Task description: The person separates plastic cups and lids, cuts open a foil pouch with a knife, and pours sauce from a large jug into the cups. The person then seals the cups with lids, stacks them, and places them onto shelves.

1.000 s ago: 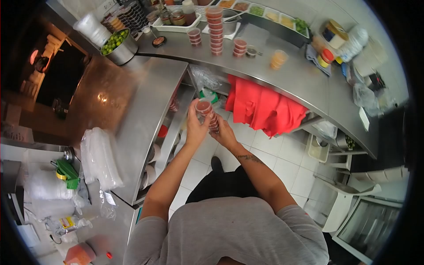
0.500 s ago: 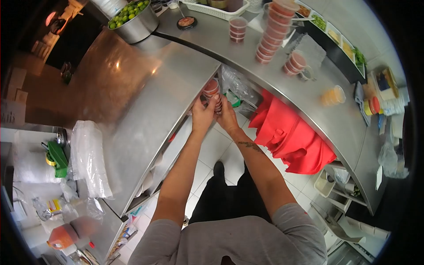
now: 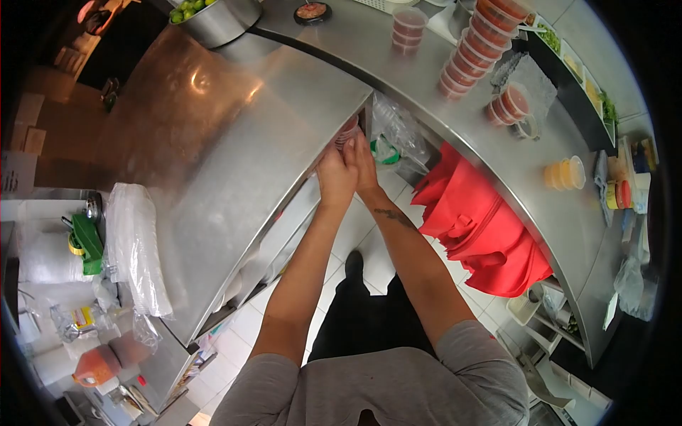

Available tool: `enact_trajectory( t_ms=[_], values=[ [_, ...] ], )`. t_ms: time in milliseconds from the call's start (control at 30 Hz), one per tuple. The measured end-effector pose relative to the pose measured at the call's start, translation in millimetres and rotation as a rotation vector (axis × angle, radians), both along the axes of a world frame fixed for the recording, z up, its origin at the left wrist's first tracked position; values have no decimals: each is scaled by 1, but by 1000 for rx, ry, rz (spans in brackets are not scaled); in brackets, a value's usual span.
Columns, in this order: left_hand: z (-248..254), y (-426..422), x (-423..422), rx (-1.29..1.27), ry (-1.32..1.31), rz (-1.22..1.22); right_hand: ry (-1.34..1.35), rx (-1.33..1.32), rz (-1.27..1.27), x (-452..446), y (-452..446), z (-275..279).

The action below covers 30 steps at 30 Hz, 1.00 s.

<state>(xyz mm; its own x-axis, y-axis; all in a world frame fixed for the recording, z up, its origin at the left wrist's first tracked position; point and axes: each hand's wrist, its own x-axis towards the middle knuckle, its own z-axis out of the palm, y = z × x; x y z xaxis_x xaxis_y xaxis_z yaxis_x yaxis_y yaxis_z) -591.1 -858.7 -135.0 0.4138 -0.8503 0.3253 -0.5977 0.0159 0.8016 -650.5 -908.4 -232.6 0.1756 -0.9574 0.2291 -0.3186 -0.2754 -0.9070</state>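
A stack of small clear plastic sauce cups with red contents is partly tucked beneath the edge of the left steel counter. My left hand and my right hand are closed together around its near end. The counter edge and my fingers hide most of these cups. Close by on the right, a clear plastic bag and a round green-rimmed item lie under the counter junction.
On the right counter stand a tall leaning stack of red-filled cups, shorter cup stacks and yellow-filled cups. Red fabric hangs below its edge. A metal pot of limes and bagged plastic ware occupy the left counter.
Both hands have pushed the cup stack farther in under the counter edge, so less of it shows. The camera view has shifted, with the far objects now higher in frame.
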Motion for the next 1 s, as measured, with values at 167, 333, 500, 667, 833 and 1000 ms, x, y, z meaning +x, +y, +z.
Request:
enact_trajectory(
  t_ms=[167, 333, 500, 667, 833, 1000],
  values=[
    [7, 15, -7, 4, -98, 24, -10, -74, -22, -1, 12, 2],
    [-3, 26, -15, 55, -102, 14, 102, 73, -37, -4, 14, 10],
    [-33, 15, -5, 191, -61, -148, 54, 29, -24, -1, 0, -3],
    [-50, -11, 2, 286, -13, -120, 7, -100, -39, -36, 28, 8],
    [-59, -39, 5, 347, -116, -62, -125, 70, 20, -84, 89, 47],
    [-29, -59, -2, 504, -186, 7, -81, -6, -14, -140, 127, 91]
  ],
)
